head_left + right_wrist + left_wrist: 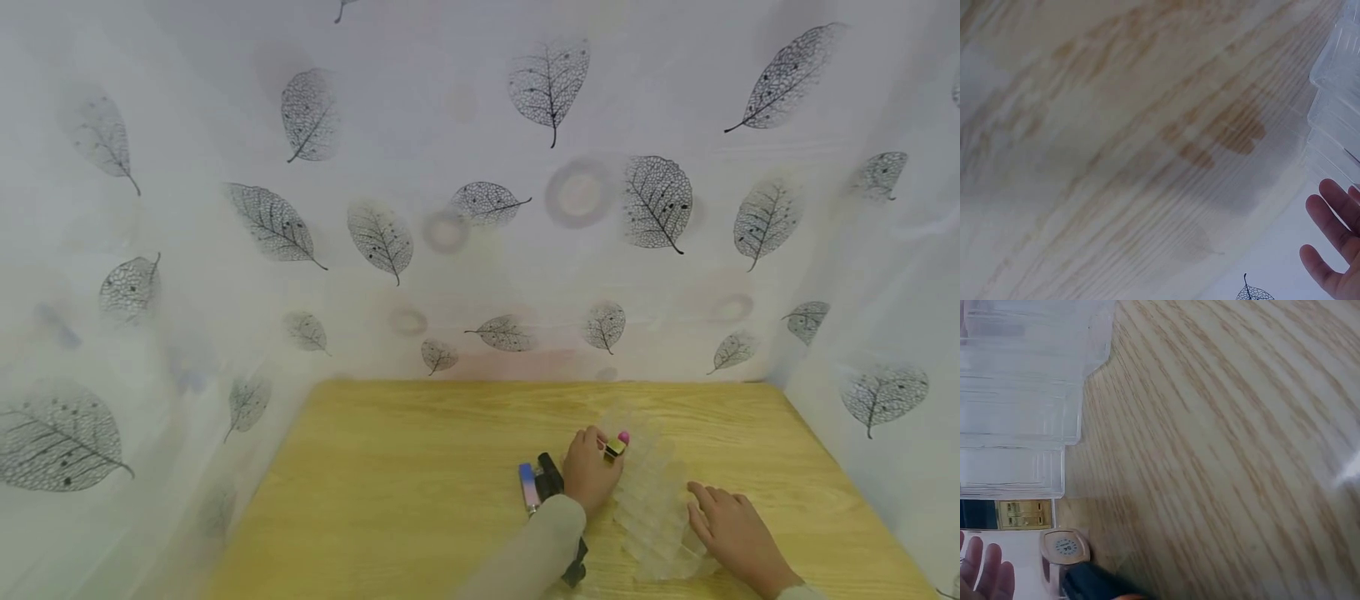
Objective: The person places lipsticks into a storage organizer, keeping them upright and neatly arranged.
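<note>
In the head view my left hand (591,471) is at the far left edge of a clear stepped plastic tray (645,508). Thumb and fingers pinch a small gold-and-black lipstick (615,448) with a pink end beside it. The left wrist view shows its gold part (1024,514) level with the last clear cell, and several left fingertips (988,565) below; the thumb is hidden there. My right hand (735,529) lies at the tray's right edge, fingers loosely spread. In the right wrist view these fingers (1335,215) are extended just below the stacked clear cells (1335,134).
Left of the tray lie a blue-and-pink tube (528,487) and a black item (550,477), with another black piece (576,568) partly behind the left sleeve. A wood-grain table (390,483) meets a leaf-printed curtain (480,275) at the back and sides.
</note>
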{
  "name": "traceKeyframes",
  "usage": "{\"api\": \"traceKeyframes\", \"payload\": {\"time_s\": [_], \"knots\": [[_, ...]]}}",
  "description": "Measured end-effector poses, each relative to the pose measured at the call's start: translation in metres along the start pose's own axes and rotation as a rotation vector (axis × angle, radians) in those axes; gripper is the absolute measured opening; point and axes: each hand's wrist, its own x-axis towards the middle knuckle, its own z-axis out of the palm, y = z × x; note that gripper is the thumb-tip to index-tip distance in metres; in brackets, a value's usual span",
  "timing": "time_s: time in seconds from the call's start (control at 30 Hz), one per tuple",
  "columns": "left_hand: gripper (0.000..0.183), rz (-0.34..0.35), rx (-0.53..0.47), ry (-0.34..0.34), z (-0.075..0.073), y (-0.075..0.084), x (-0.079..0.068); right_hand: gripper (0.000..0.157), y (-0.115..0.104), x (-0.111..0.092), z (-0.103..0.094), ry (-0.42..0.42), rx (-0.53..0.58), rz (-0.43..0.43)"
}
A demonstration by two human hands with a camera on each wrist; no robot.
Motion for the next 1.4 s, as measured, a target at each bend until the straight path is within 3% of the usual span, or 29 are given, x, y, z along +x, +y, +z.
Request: {"api": "traceKeyframes", "payload": {"time_s": [0.2,0.43,0.6,0.73,0.9,1.07,1.27,1.4], "knots": [[0.038,-0.013,0.029,-0.057,-0.015,-0.004,-0.003,0.031,0.0,0.0,0.0,0.002,0.007,-0.004],[0.035,-0.044,0.023,-0.084,-0.061,-0.009,-0.006,0.031,-0.001,0.0,-0.001,-0.003,0.008,-0.003],[0.034,-0.003,0.088,-0.058,-0.091,-0.025,-0.009,0.031,-0.001,0.0,-0.001,-0.001,0.004,-0.007],[0.035,0.019,0.135,-0.033,-0.104,-0.043,-0.014,0.031,-0.001,0.0,0.0,0.005,-0.001,-0.01],[0.039,-0.005,0.178,-0.066,-0.104,-0.067,-0.027,0.03,-0.001,0.0,-0.001,0.017,-0.003,-0.022],[0.04,0.042,0.247,-0.107,-0.096,-0.082,-0.05,0.03,-0.001,0.0,0.0,0.019,-0.007,-0.025],[0.035,0.108,0.294,-0.155,-0.092,-0.084,-0.075,0.029,-0.001,0.001,0.0,0.015,-0.002,-0.027],[0.041,0.14,0.435,-0.18,-0.092,-0.079,-0.081,0.029,-0.001,0.001,-0.001,0.018,0.004,-0.033]]}}
